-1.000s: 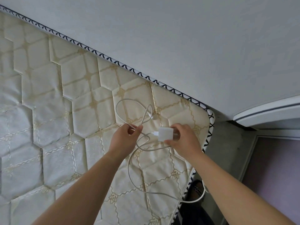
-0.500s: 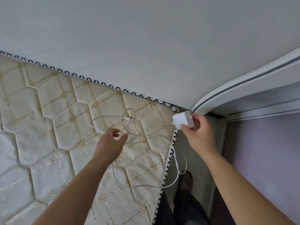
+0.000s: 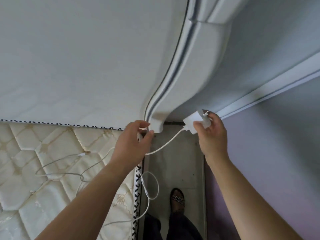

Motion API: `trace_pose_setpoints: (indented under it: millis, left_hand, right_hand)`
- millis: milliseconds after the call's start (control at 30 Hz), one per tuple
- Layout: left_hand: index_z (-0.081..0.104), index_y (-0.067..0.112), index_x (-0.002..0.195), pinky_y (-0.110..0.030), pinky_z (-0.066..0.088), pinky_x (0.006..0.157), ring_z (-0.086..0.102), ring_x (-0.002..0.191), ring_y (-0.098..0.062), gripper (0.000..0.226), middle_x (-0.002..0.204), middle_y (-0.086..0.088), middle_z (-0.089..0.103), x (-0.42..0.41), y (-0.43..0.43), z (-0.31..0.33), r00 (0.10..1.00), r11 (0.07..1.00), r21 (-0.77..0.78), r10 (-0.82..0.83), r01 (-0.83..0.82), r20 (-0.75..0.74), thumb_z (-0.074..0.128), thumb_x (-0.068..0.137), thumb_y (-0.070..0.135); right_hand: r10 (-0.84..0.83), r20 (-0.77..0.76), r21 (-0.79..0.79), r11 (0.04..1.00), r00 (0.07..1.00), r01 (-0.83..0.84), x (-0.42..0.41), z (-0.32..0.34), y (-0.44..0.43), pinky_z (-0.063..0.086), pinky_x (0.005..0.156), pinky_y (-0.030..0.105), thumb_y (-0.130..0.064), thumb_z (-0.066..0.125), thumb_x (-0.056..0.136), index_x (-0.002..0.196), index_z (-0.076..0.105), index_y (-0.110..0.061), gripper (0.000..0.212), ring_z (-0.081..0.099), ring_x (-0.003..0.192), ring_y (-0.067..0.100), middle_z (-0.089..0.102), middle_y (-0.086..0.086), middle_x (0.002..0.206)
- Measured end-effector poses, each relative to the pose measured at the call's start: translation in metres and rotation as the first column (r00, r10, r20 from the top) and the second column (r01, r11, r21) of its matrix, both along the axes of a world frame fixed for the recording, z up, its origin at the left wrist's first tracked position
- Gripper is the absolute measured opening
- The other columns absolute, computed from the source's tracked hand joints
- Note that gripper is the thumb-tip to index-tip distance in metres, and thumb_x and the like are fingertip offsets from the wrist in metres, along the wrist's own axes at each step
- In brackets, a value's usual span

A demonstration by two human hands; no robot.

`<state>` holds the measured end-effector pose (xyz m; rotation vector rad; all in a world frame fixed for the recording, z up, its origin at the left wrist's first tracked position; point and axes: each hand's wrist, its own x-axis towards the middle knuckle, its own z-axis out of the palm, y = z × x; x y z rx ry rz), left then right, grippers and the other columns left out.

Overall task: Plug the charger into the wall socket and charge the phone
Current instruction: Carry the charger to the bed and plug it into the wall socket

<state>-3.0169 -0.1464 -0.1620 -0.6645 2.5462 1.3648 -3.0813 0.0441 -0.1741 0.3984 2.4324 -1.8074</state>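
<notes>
Charger block held up in right hand over the floor gap, cable trailing back to the mattress.

Quilted cream mattress (image 3: 52, 170) with black-and-white zigzag edging lies at left, against a white headboard (image 3: 78, 58) with a curved moulded end. Bare grey floor (image 3: 180, 161) runs beside it; a foot in a patterned sandal (image 3: 177, 198) stands there. Right hand (image 3: 212, 135), fingers pinching the white square charger (image 3: 194, 121), rounded corners, metal prongs out at its upper end, tilted. Left hand (image 3: 133, 144) curled by the headboard end; what its fingers hold, cannot tell. Thin white cable (image 3: 166, 144) leaves the charger, passes the left hand, loops over the mattress edge; its small connector end (image 3: 81, 154) lies loose on the mattress.
</notes>
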Motion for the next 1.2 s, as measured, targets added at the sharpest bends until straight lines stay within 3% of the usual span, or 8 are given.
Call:
trace_pose_setpoints:
  millis: [200,300,500,600,733,933,1100,1200]
  left_hand:
    - [0.055,0.028,0.11,-0.03,0.041,0.082,0.052,0.099,-0.007,0.028,0.11,0.012,0.054,-0.011,-0.006,0.044,0.987,0.968,-0.25,-0.037,-0.003,-0.155,0.054,0.085,0.039]
    - [0.056,0.026,0.109,-0.03,0.039,0.08,0.049,0.098,-0.007,0.028,0.11,0.01,0.053,-0.011,-0.007,0.077,0.976,0.935,-0.354,-0.052,-0.027,-0.211,0.056,0.083,0.037]
    - [0.057,0.016,0.111,-0.024,0.036,0.087,0.05,0.105,-0.014,0.028,0.113,-0.002,0.055,-0.019,0.002,0.137,0.926,0.878,-0.469,-0.094,-0.096,-0.365,0.057,0.086,0.03]
    - [0.056,0.016,0.111,-0.019,0.033,0.084,0.05,0.106,-0.016,0.029,0.115,-0.006,0.056,-0.023,0.009,0.157,0.903,0.849,-0.522,-0.156,-0.085,-0.401,0.057,0.087,0.032]
    - [0.056,0.011,0.11,-0.02,0.033,0.086,0.051,0.108,-0.021,0.032,0.115,-0.009,0.057,-0.024,0.022,0.163,0.861,0.812,-0.583,-0.268,-0.04,-0.432,0.055,0.085,0.032]
    - [0.055,0.003,0.112,-0.037,0.035,0.097,0.04,0.117,-0.025,0.036,0.124,-0.023,0.05,-0.031,0.02,0.144,0.767,0.75,-0.647,-0.333,-0.137,-0.549,0.061,0.084,0.025]
    - [0.035,0.019,0.127,-0.052,0.031,0.106,0.036,0.131,-0.035,0.051,0.136,-0.028,0.041,-0.043,-0.001,0.129,0.743,0.736,-0.657,-0.347,-0.162,-0.573,0.051,0.087,0.047]
    - [0.028,0.022,0.132,-0.055,0.031,0.105,0.033,0.132,-0.04,0.057,0.138,-0.03,0.038,-0.049,-0.011,0.118,0.739,0.699,-0.694,-0.375,-0.171,-0.56,0.051,0.087,0.049]
  right_hand:
    - [-0.064,0.074,-0.118,0.99,0.995,0.073,-0.05,0.007,0.028,0.056,0.072,0.035,-0.016,0.063,0.075,0.091,0.056,-0.04,0.029,0.064,0.081,0.007,0.062,-0.018,0.088]
    - [-0.03,0.084,-0.03,0.999,0.996,0.032,-0.065,0.009,0.025,0.055,0.069,0.031,-0.017,0.064,0.073,0.1,0.058,-0.03,0.03,0.061,0.073,0.001,0.06,-0.014,0.085]
    - [0.037,0.147,0.08,0.996,0.988,-0.049,-0.077,0.011,0.018,0.042,0.059,0.022,-0.025,0.058,0.079,0.108,0.057,-0.021,0.029,0.058,0.079,0.017,0.061,-0.004,0.089]
    - [0.097,0.15,0.145,0.982,0.984,-0.119,-0.081,0.013,0.023,0.042,0.065,0.028,-0.028,0.053,0.083,0.107,0.053,-0.018,0.026,0.056,0.079,0.022,0.057,-0.005,0.081]
    - [0.153,0.188,0.208,0.959,0.97,-0.191,-0.091,0.009,0.02,0.048,0.082,0.044,-0.026,0.051,0.086,0.113,0.048,-0.006,0.034,0.058,0.096,0.037,0.062,0.019,0.107]
    - [0.099,0.14,0.136,0.984,0.985,-0.119,-0.107,-0.012,0.002,0.043,0.065,0.031,-0.022,0.059,0.082,0.112,0.05,-0.003,0.037,0.058,0.082,0.028,0.057,0.019,0.112]
    - [0.041,0.051,0.113,0.992,0.998,-0.046,-0.108,-0.021,-0.002,0.05,0.069,0.037,-0.025,0.062,0.082,0.108,0.052,-0.004,0.035,0.06,0.083,0.028,0.061,0.015,0.105]
    - [0.039,-0.011,0.126,0.991,0.999,-0.038,-0.106,-0.019,0.0,0.042,0.056,0.022,-0.026,0.066,0.08,0.104,0.057,-0.007,0.031,0.056,0.065,0.013,0.061,0.003,0.087]
